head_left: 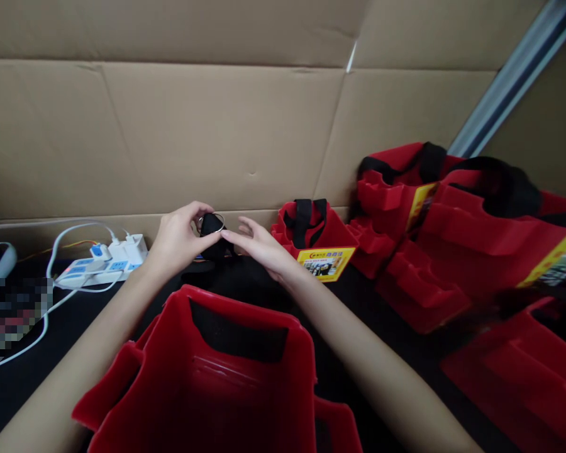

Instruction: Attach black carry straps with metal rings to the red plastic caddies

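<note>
My left hand (182, 234) is closed, pinching a thin metal ring (222, 220) with black fabric (212, 225) bunched inside it. Close to its right, my right hand (260, 246) stretches its thumb to the ring and my left thumb. The other fingers of that hand stay apart, with nothing visible between them. Both forearms reach past a large red plastic tote (264, 396) with an open top and a cut-out in its far wall. Black material lies beyond that wall, below my hands.
A small red tote (283, 233) with black straps and a yellow label (325, 263) stands behind my right hand. Larger red totes (476, 220) crowd the right side. On the left lies a white power strip (108, 267) with plugs and cables. A cardboard wall (226, 138) closes off the back.
</note>
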Motion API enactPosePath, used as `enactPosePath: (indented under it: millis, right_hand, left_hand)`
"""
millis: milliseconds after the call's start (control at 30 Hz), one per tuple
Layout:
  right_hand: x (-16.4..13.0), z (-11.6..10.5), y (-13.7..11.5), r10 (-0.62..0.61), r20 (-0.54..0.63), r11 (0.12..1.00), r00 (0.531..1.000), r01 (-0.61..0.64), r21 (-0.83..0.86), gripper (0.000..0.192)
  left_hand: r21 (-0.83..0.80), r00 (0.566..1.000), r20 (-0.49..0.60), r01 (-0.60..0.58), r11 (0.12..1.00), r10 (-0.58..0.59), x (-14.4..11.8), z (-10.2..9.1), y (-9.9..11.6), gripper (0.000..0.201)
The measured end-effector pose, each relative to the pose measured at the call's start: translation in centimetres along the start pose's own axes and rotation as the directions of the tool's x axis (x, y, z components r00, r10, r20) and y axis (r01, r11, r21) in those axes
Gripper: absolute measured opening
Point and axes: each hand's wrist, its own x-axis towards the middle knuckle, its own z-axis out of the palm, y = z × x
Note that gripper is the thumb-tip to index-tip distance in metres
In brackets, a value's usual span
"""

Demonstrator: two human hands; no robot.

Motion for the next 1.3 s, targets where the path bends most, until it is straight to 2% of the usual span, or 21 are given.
enactPosePath:
  millis: [100,167,267,367,467,567,633,733,833,900,967,1033,1100,1133,1200,1300]
  right_hand:
    - [0.3,-0.7,0.0,-0.022,0.106,1.000,0.994,0.024,-0.012,0.051]
    - [0.7,-1.3,0.0,-0.012,0.119,1.000,0.993,0.014,-0.014,0.037]
    - [1.1,-1.6,0.6,0.051,0.110,0.999,0.993,-0.052,0.001,0.030]
    - [1.2,-1.4,1.3,0.158,0.148,0.982,0.976,-0.170,0.078,0.021]
    - [1.3,-1.2,1.4,0.232,0.187,0.938,0.954,-0.271,0.216,0.019]
    - [1.5,-1.4,1.1,0.240,0.202,0.873,0.950,-0.302,0.383,0.017]
    - [1.8,-1.5,1.0,0.221,0.161,0.830,0.962,-0.272,0.486,0.013]
    - [1.9,-1.4,0.9,0.168,0.042,0.786,0.985,-0.159,0.597,0.011]
    - [1.9,-1.1,0.8,0.076,-0.100,0.771,0.992,0.005,0.637,0.008]
    - [1.9,-1.2,0.6,0.002,-0.226,0.761,0.974,0.145,0.632,0.018]
    - [2.0,-1.5,0.5,-0.093,-0.391,0.766,0.916,0.316,0.559,0.034]
    - [2.2,-2.1,0.4,-0.257,-0.535,0.797,0.805,0.490,0.354,0.048]
    - [2.3,-2.9,0.3,-0.476,-0.531,0.809,0.701,0.586,0.050,0.061]
    - [2.3,-3.2,0.3,-0.577,-0.461,0.789,0.674,0.607,-0.101,0.066]
    - [2.1,-3.8,0.1,-0.710,-0.225,0.699,0.668,0.627,-0.343,0.071]
    - [1.6,-4.1,-0.3,-0.718,0.141,0.524,0.682,0.663,-0.535,0.069]
  left_hand:
    - [-0.004,0.999,0.007,0.043,0.999,-0.043,0.0,0.0,-0.1,0.036]
    - [0.011,0.999,0.018,0.039,0.999,-0.039,0.0,0.0,0.0,0.039]
    - [0.021,0.999,0.020,0.035,0.999,-0.035,0.0,0.2,0.2,0.038]
    - [0.000,0.999,0.030,0.017,1.000,-0.017,-0.1,0.4,0.7,0.037]
    - [-0.020,0.999,0.048,-0.021,1.000,0.022,-0.2,0.5,1.0,0.037]
    - [0.002,0.996,0.052,-0.068,0.998,0.068,-0.2,0.5,1.0,0.036]
    - [0.019,0.994,0.062,-0.093,0.996,0.091,-0.2,0.5,0.9,0.035]
    - [0.033,0.992,0.079,-0.104,0.994,0.101,-0.2,0.6,0.8,0.034]
    - [0.028,0.991,0.097,-0.099,0.995,0.095,-0.3,0.8,0.9,0.034]
    - [0.021,0.990,0.105,-0.097,0.995,0.094,-0.3,0.8,0.9,0.034]
    - [0.015,0.988,0.117,-0.100,0.995,0.098,-0.3,0.9,1.0,0.035]
    - [0.013,0.983,0.147,-0.111,0.994,0.108,-0.2,0.8,0.9,0.034]
    - [0.012,0.975,0.191,-0.120,0.993,0.116,-0.2,0.8,0.8,0.032]
    - [0.013,0.971,0.209,-0.123,0.992,0.118,-0.2,0.8,0.8,0.031]
    - [0.012,0.965,0.233,-0.125,0.992,0.119,-0.2,0.8,0.7,0.029]
    - [0.017,0.965,0.233,-0.128,0.992,0.120,-0.3,1.0,0.7,0.028]
